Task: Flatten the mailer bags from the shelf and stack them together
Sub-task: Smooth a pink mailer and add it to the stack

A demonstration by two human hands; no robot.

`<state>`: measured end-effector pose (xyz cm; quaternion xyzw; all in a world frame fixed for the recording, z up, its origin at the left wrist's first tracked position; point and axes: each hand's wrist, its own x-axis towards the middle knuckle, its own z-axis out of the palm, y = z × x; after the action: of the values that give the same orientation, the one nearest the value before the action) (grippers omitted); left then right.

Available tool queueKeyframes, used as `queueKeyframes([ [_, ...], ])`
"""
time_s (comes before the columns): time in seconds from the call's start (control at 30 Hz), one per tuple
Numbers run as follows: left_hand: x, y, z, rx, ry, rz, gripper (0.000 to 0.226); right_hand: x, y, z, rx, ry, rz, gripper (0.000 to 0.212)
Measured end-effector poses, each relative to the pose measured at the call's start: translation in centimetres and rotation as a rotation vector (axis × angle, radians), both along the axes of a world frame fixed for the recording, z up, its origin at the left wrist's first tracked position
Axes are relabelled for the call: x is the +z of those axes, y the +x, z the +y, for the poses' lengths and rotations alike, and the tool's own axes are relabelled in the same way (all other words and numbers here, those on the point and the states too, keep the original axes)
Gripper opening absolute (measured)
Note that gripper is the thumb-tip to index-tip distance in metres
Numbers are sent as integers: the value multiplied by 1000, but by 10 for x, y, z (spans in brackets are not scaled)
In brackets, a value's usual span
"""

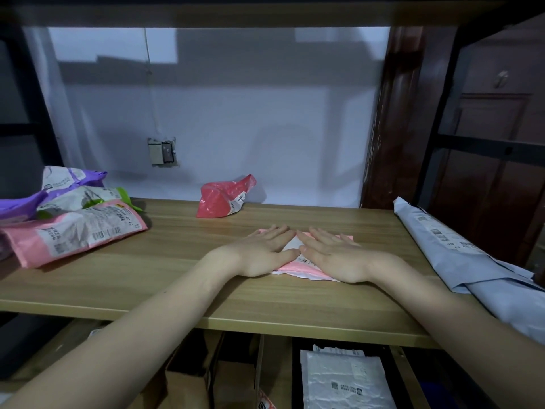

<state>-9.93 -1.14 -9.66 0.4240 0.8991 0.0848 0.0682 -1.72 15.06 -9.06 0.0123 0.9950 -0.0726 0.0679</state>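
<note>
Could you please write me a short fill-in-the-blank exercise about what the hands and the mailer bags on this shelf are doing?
1. Both hands, left hand and right hand, press flat on a small ____ plastic mailer bag.
2. The crumpled red plastic mailer bag sits at the ____ edge of the wooden shelf board.
3. The long pale blue mailer bag lies at the shelf's ____ end.

Missing words: pink; back; right
</note>
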Motion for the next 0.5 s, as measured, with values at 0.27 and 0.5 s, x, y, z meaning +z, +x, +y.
queueKeyframes([
  [0.27, 3, -5, -16, 204, 225, -19, 62, 4, 7, -4, -37, -18, 96, 53],
  [0.5, 9, 11, -11, 115, 563, -95, 63, 17, 34, -10, -75, 53, 251, 60],
])
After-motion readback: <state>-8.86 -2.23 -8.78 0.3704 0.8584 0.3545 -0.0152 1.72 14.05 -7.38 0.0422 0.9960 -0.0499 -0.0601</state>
